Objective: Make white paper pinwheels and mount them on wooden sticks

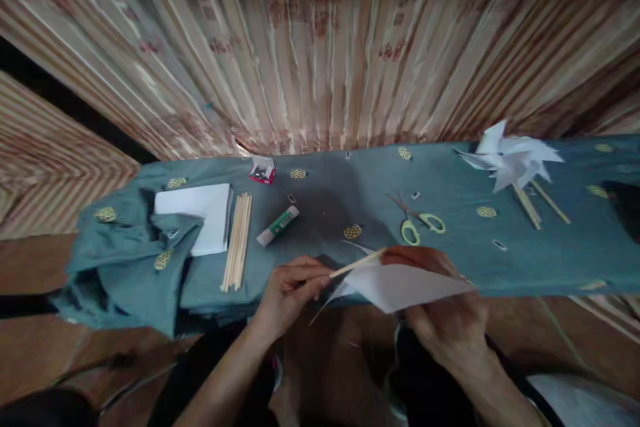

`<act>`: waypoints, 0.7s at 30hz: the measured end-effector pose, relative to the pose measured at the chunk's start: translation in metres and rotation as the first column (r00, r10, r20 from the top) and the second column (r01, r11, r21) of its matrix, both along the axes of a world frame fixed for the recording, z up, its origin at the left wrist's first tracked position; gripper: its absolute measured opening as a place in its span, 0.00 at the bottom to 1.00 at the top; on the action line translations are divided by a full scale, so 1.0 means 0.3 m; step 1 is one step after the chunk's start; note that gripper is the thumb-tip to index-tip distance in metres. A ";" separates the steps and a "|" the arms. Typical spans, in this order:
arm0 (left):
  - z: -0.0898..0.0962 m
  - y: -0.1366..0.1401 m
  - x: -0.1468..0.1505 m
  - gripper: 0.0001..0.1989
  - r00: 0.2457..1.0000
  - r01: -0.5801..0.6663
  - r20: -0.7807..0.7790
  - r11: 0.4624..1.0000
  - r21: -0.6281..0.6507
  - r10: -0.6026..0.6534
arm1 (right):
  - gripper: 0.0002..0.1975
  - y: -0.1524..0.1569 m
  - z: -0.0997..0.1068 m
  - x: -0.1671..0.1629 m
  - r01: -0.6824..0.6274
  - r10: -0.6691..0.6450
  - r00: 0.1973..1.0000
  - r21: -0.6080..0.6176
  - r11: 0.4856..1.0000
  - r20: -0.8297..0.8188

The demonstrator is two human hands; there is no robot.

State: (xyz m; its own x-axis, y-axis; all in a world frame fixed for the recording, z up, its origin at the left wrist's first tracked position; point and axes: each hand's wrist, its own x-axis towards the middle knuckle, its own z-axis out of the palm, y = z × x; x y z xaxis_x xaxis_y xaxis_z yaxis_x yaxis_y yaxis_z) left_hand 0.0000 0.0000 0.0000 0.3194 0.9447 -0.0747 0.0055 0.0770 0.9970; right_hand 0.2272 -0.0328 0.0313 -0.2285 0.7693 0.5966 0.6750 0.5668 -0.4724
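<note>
My left hand [300, 287] pinches one end of a thin wooden stick [356, 263] over the table's front edge. The stick runs to the right, across a white paper pinwheel [400, 285]. Behind and under that pinwheel, my right hand [445, 300] is closed around its right side; some of its fingers are hidden by the paper. Whether the stick is fixed to the pinwheel, I cannot tell. Beyond the hands lie scissors with light green handles [420, 223], blades apart, and a green and white glue stick [279, 225].
A bundle of wooden sticks [237, 240] lies at the left beside a stack of white paper [219, 213]. Behind them sits a small red open box [262, 170]. Several paper pinwheels on sticks [515, 157] rest at the right. A bunched teal cloth [135, 260] covers the left end.
</note>
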 end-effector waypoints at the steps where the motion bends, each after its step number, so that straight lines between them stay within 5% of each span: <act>1: 0.000 0.002 0.000 0.08 1.000 -0.003 -0.001 1.000 0.001 0.003 | 0.14 -0.001 -0.001 0.000 -0.003 0.003 1.000 0.008 1.000 0.004; 7: -0.001 0.004 -0.010 0.08 0.998 0.004 -0.065 1.000 0.014 -0.003 | 0.13 0.000 -0.003 0.000 0.035 -0.035 0.999 -0.008 0.999 0.003; 11: -0.006 -0.001 -0.008 0.09 0.997 0.010 -0.082 1.000 0.017 -0.008 | 0.08 0.012 -0.003 -0.004 0.097 -0.126 0.984 -0.215 0.972 -0.126; 17: -0.027 -0.020 0.023 0.13 0.999 0.024 -0.048 0.999 -0.038 -0.026 | 0.08 0.044 -0.021 -0.008 0.076 -0.345 0.876 -0.610 0.789 -0.338; 21: -0.040 -0.037 0.036 0.12 0.999 0.019 -0.032 0.996 -0.088 -0.022 | 0.12 0.063 -0.035 -0.003 -0.003 -0.420 0.821 -0.739 0.674 -0.386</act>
State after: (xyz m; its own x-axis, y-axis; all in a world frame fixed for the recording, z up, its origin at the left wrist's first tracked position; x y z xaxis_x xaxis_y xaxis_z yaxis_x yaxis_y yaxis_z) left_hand 0.0107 -0.0110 -0.0121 0.3344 0.9274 -0.1679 0.0408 0.1638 0.9857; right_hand 0.2264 -0.0140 0.0209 0.1500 0.9771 -0.1507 0.2832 -0.1886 -0.9404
